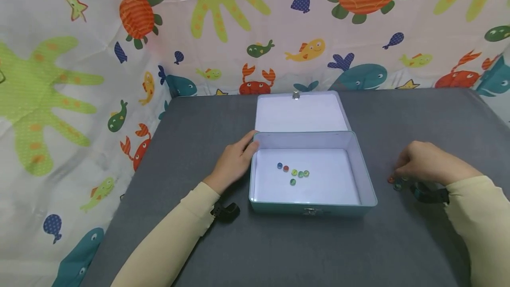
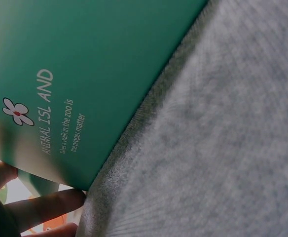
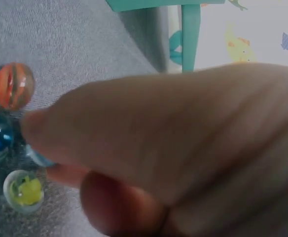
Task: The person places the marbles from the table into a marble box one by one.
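**Left grip (image 1: 233,161) on the box (image 1: 279,208), right grip (image 1: 428,163) curled beyond its right side**

The left forearm (image 1: 171,238) slants up from the box's near left; the left thumb (image 1: 251,149) and straight fingers (image 2: 45,210) touch its far left corner. The right forearm (image 1: 484,216) lies well right of the box, knuckles uppermost, fingers bent downward. Right thumb (image 3: 75,126) and a fingertip (image 3: 65,175) lie close; blur makes it hard to say whether they pinch.

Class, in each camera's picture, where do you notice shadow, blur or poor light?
Head view: a soft shadow falls on the grey table beneath the right sleeve; left wrist view: the left hand is dark, while lettering on the box reads clearly; right wrist view: the right hand looks blurred, the orange marble somewhat crisper.
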Motion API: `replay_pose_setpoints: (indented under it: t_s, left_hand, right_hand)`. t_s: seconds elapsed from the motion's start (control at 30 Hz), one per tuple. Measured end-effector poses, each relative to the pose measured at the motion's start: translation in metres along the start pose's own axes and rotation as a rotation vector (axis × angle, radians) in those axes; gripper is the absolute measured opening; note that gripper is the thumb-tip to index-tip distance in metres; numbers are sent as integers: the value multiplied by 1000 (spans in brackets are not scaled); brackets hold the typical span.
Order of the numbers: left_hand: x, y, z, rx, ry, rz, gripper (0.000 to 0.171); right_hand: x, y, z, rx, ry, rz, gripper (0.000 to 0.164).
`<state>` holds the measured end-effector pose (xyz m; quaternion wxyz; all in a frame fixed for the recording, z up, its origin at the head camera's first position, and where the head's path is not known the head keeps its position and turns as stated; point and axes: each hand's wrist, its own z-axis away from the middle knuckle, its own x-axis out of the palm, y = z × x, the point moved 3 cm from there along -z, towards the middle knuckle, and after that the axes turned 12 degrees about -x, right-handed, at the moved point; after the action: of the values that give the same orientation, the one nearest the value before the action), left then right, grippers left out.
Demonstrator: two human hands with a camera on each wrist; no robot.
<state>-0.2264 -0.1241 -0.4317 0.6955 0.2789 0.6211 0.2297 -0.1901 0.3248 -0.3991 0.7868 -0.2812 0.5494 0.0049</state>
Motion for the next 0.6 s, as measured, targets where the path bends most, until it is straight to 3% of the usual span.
replay_pose_setpoints:
  t_s: [0.2, 0.6]
  left_hand:
    - [-3, 2, 1, -3, -2, 7, 59]
    - [0, -2, 1, 5, 5, -3, 60]
  right_hand:
    - [-8, -7, -5, -15, 62, 22, 11]
    - [-26, -28, -18, -46, 164, 28, 21]
